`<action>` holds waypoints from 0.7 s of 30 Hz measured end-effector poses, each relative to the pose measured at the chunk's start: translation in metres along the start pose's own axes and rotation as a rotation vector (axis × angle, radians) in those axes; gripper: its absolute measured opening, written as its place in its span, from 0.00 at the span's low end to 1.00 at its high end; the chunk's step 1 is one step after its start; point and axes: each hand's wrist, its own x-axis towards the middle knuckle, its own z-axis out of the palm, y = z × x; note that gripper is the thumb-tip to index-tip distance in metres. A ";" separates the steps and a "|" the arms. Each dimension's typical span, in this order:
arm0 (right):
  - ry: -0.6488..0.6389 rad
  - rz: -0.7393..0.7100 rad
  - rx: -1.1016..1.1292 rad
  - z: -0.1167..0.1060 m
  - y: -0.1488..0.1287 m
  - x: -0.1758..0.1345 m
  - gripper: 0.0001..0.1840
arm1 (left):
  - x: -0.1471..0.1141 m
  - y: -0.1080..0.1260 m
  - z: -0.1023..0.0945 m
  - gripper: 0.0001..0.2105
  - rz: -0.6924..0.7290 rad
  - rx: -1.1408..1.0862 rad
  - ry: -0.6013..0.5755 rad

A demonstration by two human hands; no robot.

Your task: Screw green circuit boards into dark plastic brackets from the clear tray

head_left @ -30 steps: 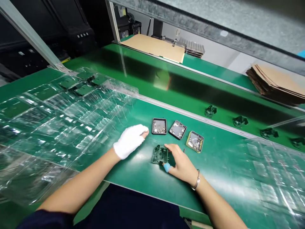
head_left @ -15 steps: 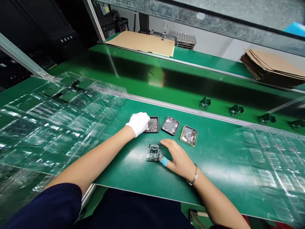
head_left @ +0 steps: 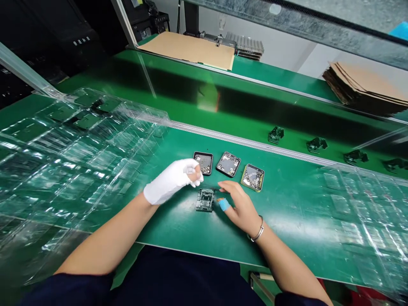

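In a white glove with bare fingertips, my left hand hovers left of a small dark, clear-topped assembly, above the green bench top. Its thumb and fingers are pinched together; what they hold, if anything, is too small to make out. My right hand, bare with blue tape round the thumb, lies just right of the assembly, thumb and fingers apart. Beyond the hands stand three shallow trays of small metal parts: a black left tray, a black middle tray and a yellow-edged right tray.
Clear plastic blister trays cover the left side, and another clear tray lies at the right. Several similar dark assemblies sit behind the metal rail. Cardboard sheets are stacked at the back right.
My left hand has drawn back from the left tray toward me and turned, showing its pinched fingertips. My right hand has shifted slightly right, away from the assembly.
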 end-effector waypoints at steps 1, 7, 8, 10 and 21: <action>0.005 -0.017 0.009 0.000 -0.004 0.000 0.22 | -0.009 0.000 0.005 0.10 -0.013 -0.105 -0.007; 0.003 -0.220 0.059 0.008 -0.030 -0.004 0.14 | -0.049 -0.008 0.026 0.14 -0.135 -0.311 -0.149; -0.013 -0.283 0.054 0.010 -0.033 -0.005 0.13 | -0.054 -0.010 0.029 0.15 -0.156 -0.333 -0.182; -0.050 -0.380 0.034 0.015 -0.036 -0.007 0.12 | -0.062 -0.016 0.033 0.17 -0.175 -0.363 -0.217; -0.019 -0.450 -0.181 0.021 -0.042 -0.008 0.14 | -0.078 -0.034 0.047 0.18 -0.186 -0.422 -0.133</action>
